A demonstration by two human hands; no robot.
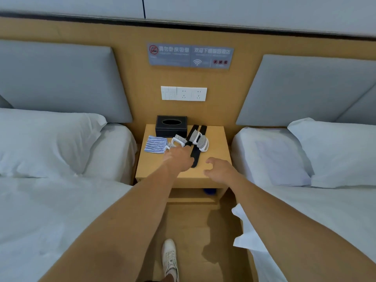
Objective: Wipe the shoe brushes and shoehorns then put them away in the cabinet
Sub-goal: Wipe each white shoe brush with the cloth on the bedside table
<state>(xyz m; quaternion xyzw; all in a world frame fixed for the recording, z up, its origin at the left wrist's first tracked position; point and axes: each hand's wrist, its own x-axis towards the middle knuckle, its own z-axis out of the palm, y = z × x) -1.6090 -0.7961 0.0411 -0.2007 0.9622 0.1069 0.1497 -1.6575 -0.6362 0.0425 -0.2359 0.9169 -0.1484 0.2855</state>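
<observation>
White sneaker (169,259) at the bottom centre of the frame, planted on the wood floor, and two bare forearms stretch up from the lower corners toward the middle. Left hand (179,159) is out over the bedside cabinet (213,155) at frame centre, back of the hand up, fingers pointing toward the brushes; whether they touch or grip anything, I cannot tell. Right hand (218,169) hovers just right of it above the cabinet's front edge, fingers loosely curled, holding nothing. On the cabinet top: a blue-and-white striped cloth (155,144) at the left, white-handled shoe brushes (198,139) clustered beside it, and black shoehorns (200,131) lying under and between them, one reaching down toward the left hand. Black tissue box (171,126) sits behind at the back edge. Beds with white pillows (46,137) flank both sides; a socket panel (183,93) is on the wall above.
</observation>
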